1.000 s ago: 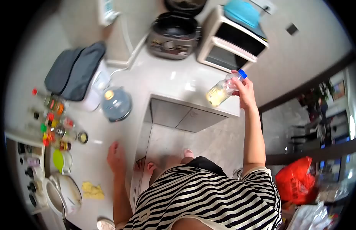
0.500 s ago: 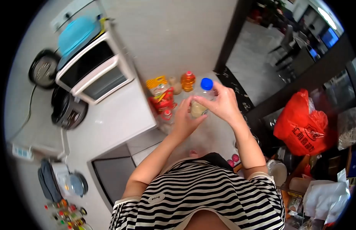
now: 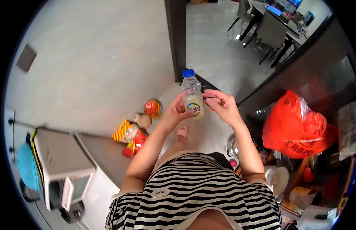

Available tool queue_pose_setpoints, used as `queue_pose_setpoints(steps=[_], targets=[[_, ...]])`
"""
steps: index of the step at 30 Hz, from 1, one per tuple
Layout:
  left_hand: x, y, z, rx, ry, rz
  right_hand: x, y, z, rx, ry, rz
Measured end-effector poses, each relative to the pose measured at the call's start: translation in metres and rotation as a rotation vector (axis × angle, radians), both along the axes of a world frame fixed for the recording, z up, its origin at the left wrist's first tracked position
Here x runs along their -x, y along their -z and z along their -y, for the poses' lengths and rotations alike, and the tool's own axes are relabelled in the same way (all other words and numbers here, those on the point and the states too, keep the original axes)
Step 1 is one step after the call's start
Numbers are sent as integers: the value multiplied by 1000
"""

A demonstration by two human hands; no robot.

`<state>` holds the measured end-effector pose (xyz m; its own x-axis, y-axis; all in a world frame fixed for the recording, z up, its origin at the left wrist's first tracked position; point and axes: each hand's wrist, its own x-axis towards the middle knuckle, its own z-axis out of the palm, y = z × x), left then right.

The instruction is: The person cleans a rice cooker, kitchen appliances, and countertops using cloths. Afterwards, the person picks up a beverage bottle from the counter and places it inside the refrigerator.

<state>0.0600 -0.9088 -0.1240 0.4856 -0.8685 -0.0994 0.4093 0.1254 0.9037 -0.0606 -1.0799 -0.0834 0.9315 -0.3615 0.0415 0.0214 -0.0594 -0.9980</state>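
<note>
A clear plastic bottle (image 3: 192,90) with a blue cap stands upright in front of my body. Its lower part holds something pale yellow, and a label with Chinese characters faces me. My left hand (image 3: 175,113) is closed around the bottle's lower left side, thumb across the front by the label. Just right of the bottle is my right hand (image 3: 223,108), its fingers loosely bent and apart, fingertips close to the bottle's side. I see nothing held in it.
A bottle of orange liquid (image 3: 153,109), a squash-like vegetable (image 3: 142,120) and a red packet (image 3: 136,143) are on the floor at left. A red plastic bag (image 3: 291,128) hangs at right over cluttered shelves. A dark doorframe (image 3: 176,42) is ahead, with chairs (image 3: 272,32) beyond.
My view has turned right, toward the doorway. The bottle has turned so its label faces me. My right hand has come off the bottle's upper part, while my left keeps hold.
</note>
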Motion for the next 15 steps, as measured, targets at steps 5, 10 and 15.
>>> queue_pose_setpoints(steps=[5,10,15], targets=[[-105,-17,97,-69,85,121,-90,4,90,-61,95,18],[-180,-6,212,4,178,75,-136,25,201,66,344,-72],[-224,11,341,-39,222,80,-171,29,352,78,580,-16]])
